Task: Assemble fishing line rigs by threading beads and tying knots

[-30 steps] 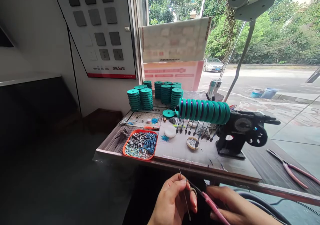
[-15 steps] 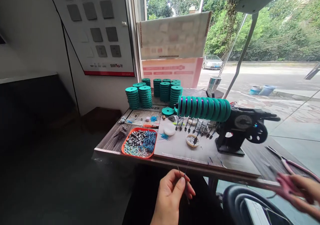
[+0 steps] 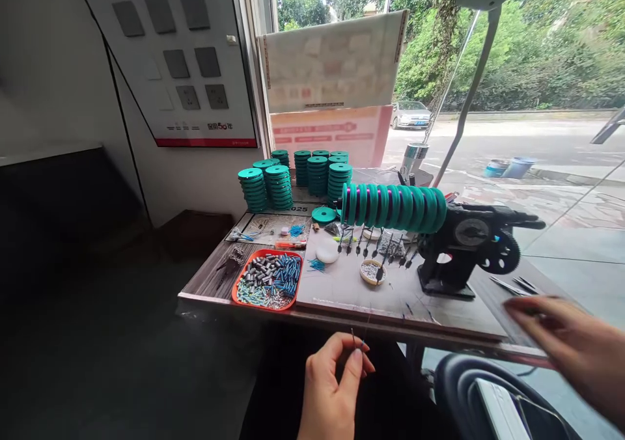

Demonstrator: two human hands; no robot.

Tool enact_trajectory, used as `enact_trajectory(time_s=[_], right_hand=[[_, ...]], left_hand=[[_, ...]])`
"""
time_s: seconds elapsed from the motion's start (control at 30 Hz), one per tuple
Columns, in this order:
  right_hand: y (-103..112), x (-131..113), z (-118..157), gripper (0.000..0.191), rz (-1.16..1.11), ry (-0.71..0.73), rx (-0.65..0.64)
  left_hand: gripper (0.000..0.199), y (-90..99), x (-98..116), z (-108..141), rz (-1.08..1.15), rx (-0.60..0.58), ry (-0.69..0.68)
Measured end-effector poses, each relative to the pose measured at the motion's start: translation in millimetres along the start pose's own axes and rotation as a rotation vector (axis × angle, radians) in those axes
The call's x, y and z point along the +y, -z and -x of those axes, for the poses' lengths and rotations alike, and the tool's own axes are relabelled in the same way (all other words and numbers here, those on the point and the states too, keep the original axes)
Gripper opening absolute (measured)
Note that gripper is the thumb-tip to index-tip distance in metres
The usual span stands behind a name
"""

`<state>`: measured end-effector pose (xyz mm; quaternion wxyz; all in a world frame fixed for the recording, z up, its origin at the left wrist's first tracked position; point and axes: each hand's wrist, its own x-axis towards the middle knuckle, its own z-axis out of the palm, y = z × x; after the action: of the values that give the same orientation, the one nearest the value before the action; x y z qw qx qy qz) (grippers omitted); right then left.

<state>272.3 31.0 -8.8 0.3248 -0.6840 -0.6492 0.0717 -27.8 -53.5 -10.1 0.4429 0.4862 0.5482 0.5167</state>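
My left hand [image 3: 334, 381] is low in the middle, in front of the table edge, with thumb and forefinger pinched on a thin dark strand [image 3: 353, 337]. A fine line rises from it towards the table. At the right, my right hand [image 3: 561, 342] is blurred above the table's front corner, its fingers bent; whether they grip anything is unclear. Metal tool tips [image 3: 508, 287] lie just beyond it, their handles hidden. Teal spools [image 3: 395, 207] sit in a row on a black winding machine [image 3: 471, 235], with several small dark weights hanging below.
An orange-rimmed tray [image 3: 237, 291] of metal and blue parts stands left on the table [image 3: 205, 284]. A round dish [image 3: 374, 280] of small beads is in the middle. Teal spool stacks [image 3: 279, 189] stand behind. A black coiled hose [image 3: 446, 394] is below right.
My right hand has moved up over the table corner; the pink-handled tool no longer shows in it, and two sets of tips lie beside it. My left hand keeps its pinch. The view has shifted slightly.
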Motion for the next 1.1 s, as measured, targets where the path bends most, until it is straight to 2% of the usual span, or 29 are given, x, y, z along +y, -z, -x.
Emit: enact_trajectory(time_s=[0.03,0.13,0.23,0.37,0.57,0.63,0.7,0.8,0.9,1.0,1.1], right_hand=[[-7,-32,15,0.026,-0.223,0.033,-0.192],[-35,-108,48,0.030,-0.688,-0.018,-0.519],[-58,-143,59,0.038,-1.005,-0.228,-0.652],[-70,-151,58,0.036,-1.190,-0.315,-0.720],[-76,-151,58,0.030,-1.321,-0.366,-0.783],[-78,-151,58,0.029,-1.345,-0.369,-0.792],[-80,-150,58,0.028,-1.362,-0.359,-0.809],[-82,-149,58,0.028,-1.381,-0.337,-0.845],[-82,-149,57,0.028,-1.381,-0.320,-0.847],[-81,-149,55,0.028,-1.366,-0.310,-0.841],[-81,-150,54,0.028,-1.353,-0.292,-0.861]], left_hand=[[0.017,-0.5,0,1,-0.048,0.036,-0.037],[0.011,0.0,-4,1,-0.169,0.120,-0.177],[0.015,2.7,-7,1,-0.238,0.095,-0.302],[0.021,1.7,-4,-1,-0.255,0.152,-0.384],[0.022,-3.5,4,0,-0.218,0.196,-0.346],[0.017,-1.8,7,-1,-0.190,0.173,-0.273],[0.011,0.9,10,-4,-0.062,0.071,-0.123],[0.018,3.6,11,-9,0.353,-0.148,0.179],[0.019,3.3,6,-13,0.701,-0.247,0.378],[0.018,2.3,1,-14,0.810,-0.279,0.447],[0.018,2.5,2,-14,0.754,-0.282,0.420]])
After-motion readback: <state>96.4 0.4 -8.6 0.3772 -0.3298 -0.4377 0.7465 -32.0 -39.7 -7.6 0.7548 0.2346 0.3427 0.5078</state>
